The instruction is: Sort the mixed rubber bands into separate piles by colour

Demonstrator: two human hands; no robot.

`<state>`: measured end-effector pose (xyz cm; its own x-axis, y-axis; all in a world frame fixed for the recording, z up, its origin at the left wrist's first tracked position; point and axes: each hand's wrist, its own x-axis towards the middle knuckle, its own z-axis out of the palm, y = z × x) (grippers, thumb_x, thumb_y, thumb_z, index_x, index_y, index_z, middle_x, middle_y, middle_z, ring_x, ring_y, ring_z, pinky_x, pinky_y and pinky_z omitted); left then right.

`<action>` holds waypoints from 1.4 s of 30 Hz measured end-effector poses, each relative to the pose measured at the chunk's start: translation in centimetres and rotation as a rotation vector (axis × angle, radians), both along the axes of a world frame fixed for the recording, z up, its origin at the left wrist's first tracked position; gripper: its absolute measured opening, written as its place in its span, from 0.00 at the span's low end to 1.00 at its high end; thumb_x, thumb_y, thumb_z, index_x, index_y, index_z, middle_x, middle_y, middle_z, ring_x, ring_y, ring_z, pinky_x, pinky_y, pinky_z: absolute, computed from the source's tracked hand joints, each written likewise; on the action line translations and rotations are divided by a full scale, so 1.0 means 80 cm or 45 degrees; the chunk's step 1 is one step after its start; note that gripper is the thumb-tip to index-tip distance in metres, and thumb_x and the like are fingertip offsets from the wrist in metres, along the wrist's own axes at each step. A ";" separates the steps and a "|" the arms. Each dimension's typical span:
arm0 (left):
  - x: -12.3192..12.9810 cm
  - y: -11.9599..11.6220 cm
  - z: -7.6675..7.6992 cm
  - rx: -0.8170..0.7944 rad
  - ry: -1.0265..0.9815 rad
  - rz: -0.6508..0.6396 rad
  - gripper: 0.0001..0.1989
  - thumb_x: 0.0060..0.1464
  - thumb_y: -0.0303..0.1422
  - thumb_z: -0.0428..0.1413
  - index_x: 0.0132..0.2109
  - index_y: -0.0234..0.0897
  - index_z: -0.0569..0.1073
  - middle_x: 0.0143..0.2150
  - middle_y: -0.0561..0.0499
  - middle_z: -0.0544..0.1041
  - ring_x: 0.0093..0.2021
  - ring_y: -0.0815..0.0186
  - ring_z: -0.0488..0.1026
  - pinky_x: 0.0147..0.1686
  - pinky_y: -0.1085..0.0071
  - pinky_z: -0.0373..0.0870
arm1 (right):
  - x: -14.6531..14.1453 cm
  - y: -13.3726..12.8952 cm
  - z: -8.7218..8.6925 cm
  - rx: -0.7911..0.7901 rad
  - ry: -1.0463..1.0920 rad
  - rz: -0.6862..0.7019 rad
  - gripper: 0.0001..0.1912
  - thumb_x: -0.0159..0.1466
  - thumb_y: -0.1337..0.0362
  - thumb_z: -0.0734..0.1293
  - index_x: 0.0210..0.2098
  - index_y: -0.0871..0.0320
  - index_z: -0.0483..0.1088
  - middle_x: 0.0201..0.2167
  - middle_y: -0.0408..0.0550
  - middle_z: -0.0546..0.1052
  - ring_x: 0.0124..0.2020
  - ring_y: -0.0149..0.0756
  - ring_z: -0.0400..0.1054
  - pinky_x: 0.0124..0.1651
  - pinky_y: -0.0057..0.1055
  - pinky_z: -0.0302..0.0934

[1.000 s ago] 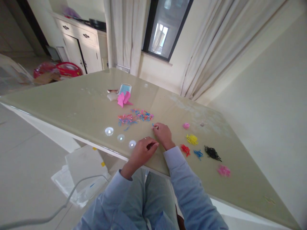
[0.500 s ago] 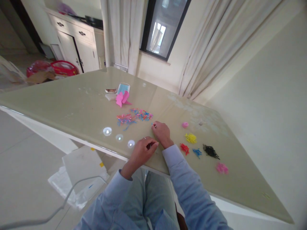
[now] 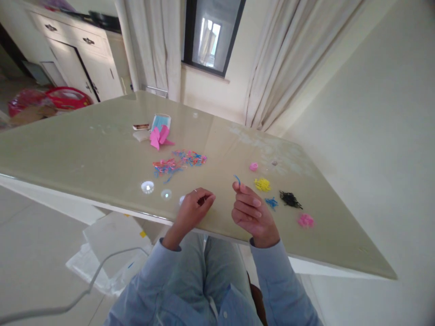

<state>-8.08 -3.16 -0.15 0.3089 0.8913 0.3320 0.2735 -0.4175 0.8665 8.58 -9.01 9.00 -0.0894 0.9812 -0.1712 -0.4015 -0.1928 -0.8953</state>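
Observation:
A small blue rubber band (image 3: 237, 179) is pinched between the thumb and fingertip of my right hand (image 3: 252, 212), raised over the table near its front edge. My left hand (image 3: 195, 207) rests low over the table edge, fingers curled and thumb against them; whatever it may hold is hidden. Ahead and to the left lies a mixed heap of pink, orange and blue bands (image 3: 170, 166). Beside my right hand are sorted piles: yellow bands (image 3: 262, 184), blue bands (image 3: 271, 203), black bands (image 3: 290, 199) and pink bands (image 3: 306, 220). The red pile is covered by my right hand.
Farther back on the table (image 3: 112, 149) lie a blue face mask (image 3: 161, 122), a pink folded paper (image 3: 161, 137) and a small pink object (image 3: 253, 166). Clear round discs or reflections, one a bright spot (image 3: 147, 187), show near the left hand. A grey cable (image 3: 98, 274) crosses below.
My right hand has moved right from beside the mixed heap, turning palm toward me with the blue band held up. My left hand stays near the table edge. The view has shifted slightly.

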 end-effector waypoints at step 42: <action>0.001 0.001 0.003 -0.078 0.232 0.141 0.15 0.56 0.44 0.56 0.33 0.38 0.78 0.30 0.51 0.78 0.30 0.66 0.73 0.32 0.72 0.68 | 0.211 -0.059 -0.102 0.072 -1.593 -0.811 0.22 0.63 0.49 0.61 0.36 0.60 0.76 0.19 0.45 0.74 0.21 0.36 0.67 0.29 0.30 0.58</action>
<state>-8.01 -3.05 0.05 0.2580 0.9399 0.2236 0.4690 -0.3242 0.8216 25.44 -13.72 0.85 0.5477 0.8030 0.2350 0.6528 -0.2344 -0.7204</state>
